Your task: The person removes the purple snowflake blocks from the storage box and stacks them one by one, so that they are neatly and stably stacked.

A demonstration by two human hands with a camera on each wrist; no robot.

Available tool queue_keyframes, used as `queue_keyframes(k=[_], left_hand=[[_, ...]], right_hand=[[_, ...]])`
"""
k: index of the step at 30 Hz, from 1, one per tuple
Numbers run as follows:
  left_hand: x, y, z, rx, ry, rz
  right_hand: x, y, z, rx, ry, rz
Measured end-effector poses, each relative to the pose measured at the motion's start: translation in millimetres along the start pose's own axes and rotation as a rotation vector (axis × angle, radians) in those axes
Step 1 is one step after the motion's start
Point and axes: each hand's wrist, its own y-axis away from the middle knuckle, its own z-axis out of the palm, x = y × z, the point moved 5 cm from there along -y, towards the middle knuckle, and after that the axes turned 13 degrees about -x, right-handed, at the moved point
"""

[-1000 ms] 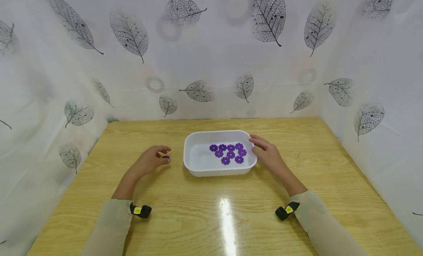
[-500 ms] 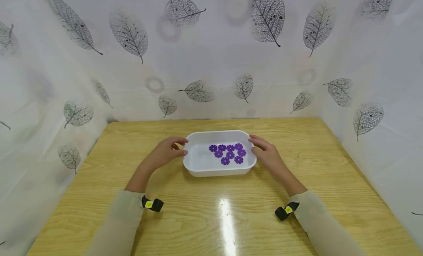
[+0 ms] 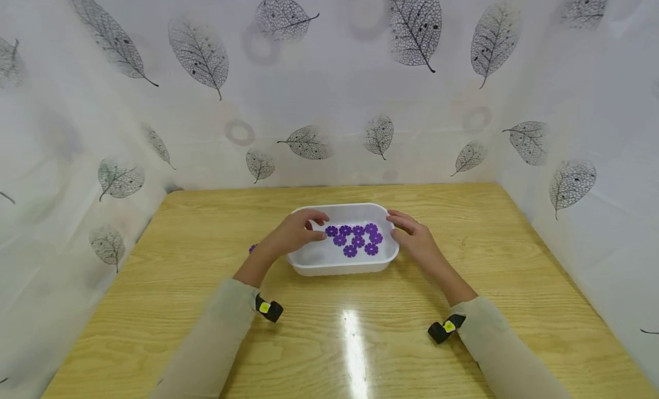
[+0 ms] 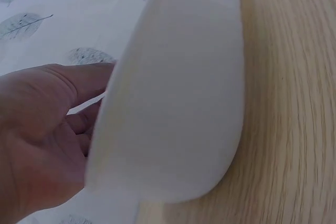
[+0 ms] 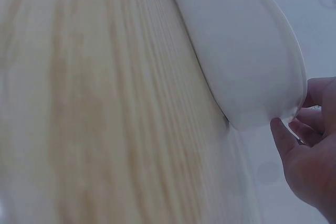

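A white plastic basin [image 3: 334,269] stands on the wooden table, holding several purple flower-shaped pieces [image 3: 358,241] toward its right side. My left hand [image 3: 298,233] reaches over the basin's left end, thumb and fingers apart, with nothing seen between them and the fingertips close to the nearest purple piece. In the left wrist view the basin wall hides the fingertips of that hand [image 4: 42,129]. Gripping the right end of the basin is my right hand [image 3: 419,244]; its thumb lies against the outer wall in the right wrist view. Left of the left wrist, one purple piece [image 3: 253,248] lies partly hidden on the table.
The wooden table [image 3: 309,342] extends all around the basin. A white leaf-patterned curtain [image 3: 329,101] encloses it at the back and both sides. Each wrist carries a small black camera [image 3: 270,310].
My left hand has moved right, from beside the loose purple piece on the table to inside the basin's left end. My right hand has stayed at the basin's right end.
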Motion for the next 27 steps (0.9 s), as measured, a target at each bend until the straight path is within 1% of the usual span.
queue_keyframes(k=[4,7,12,15,19,24,27], left_hand=[[2.5,-17.6,10.0,-0.036,-0.031,0.010],[1.8,-27.1,16.5,-0.054,-0.044,-0.010],[-3.1,-39.1,25.3,-0.076,-0.048,-0.064],[-8.2,-43.1,29.2,-0.092,-0.069,-0.097],[-12.1,-47.1,33.5,-0.108,-0.101,-0.117],[-13.8,-49.7,36.8,-0.113,-0.118,-0.135],[-12.8,-50.0,37.2,-0.109,-0.138,-0.123]], right_hand=[[-0.6,0.1,-0.3,-0.002,-0.002,-0.004],[-1.5,0.9,0.1,-0.006,0.002,-0.007],[-1.4,1.7,-0.4,-0.002,0.010,-0.004],[-2.5,1.4,0.1,-0.002,0.000,-0.005],[-3.2,1.1,0.5,-0.005,-0.002,-0.007],[-1.8,0.7,-0.1,-0.002,0.007,-0.011],[-0.7,0.7,-0.2,-0.006,-0.005,-0.018]])
